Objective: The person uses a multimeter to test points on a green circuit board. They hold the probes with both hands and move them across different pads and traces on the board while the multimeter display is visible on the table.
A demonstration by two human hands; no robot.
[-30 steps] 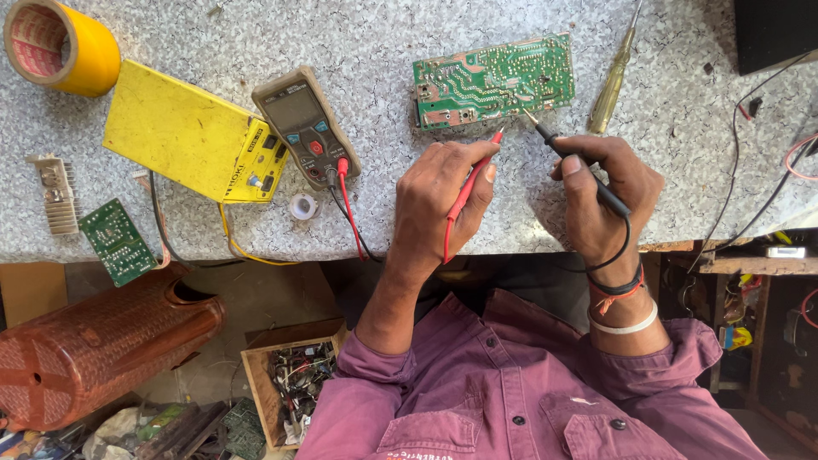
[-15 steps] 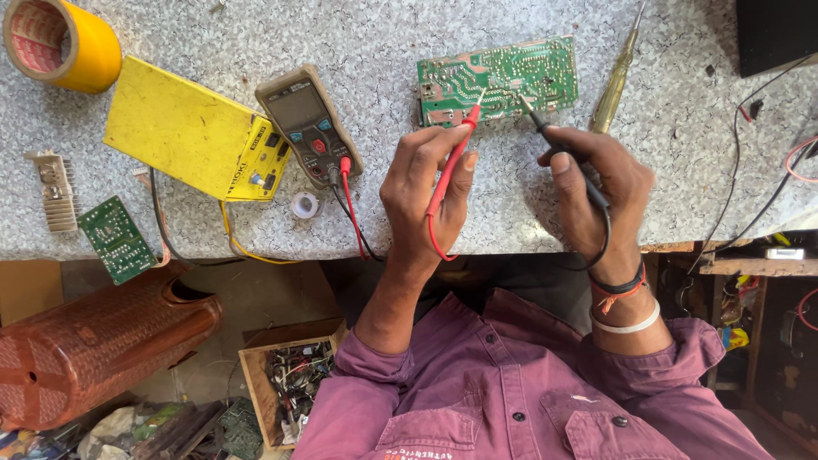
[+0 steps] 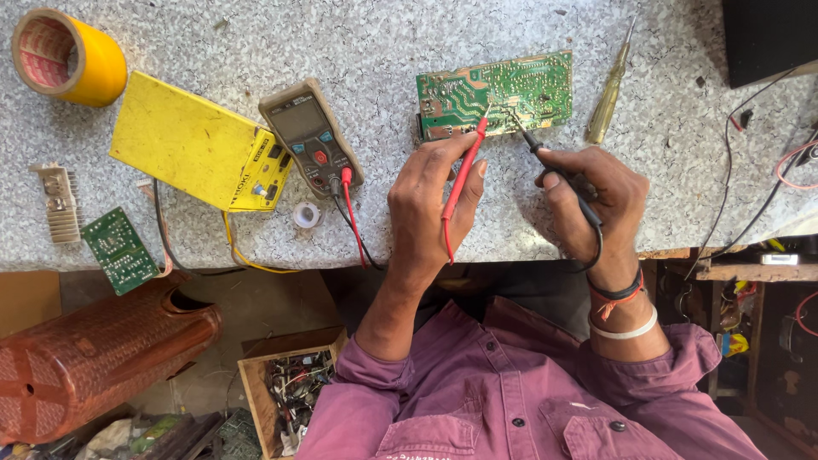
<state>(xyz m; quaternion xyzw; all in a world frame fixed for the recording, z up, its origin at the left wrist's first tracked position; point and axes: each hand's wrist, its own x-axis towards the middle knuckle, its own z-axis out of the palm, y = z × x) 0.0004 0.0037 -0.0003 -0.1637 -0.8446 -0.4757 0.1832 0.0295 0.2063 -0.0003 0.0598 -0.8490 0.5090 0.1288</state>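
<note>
A green circuit board [image 3: 494, 92] lies solder side up on the speckled grey bench [image 3: 358, 34]. My left hand [image 3: 430, 204] grips a red test probe [image 3: 464, 170] whose tip touches the board near its middle. My right hand [image 3: 592, 200] grips a black test probe [image 3: 532, 140], its tip on the board just right of the red one. Red and black leads run from a grey-brown multimeter [image 3: 311, 136] lying left of my left hand.
A yellow meter box [image 3: 192, 140], a roll of yellow tape [image 3: 68, 55], a small green board [image 3: 119, 249], a metal heatsink [image 3: 60, 203] and a small white ring [image 3: 307, 215] sit at the left. A yellow-handled screwdriver [image 3: 609, 89] lies right of the board. Wires hang at the right edge.
Both hands have moved up the bench toward the board. The red probe tip slid left from the board's lower edge to its middle, and the black tip came in beside it.
</note>
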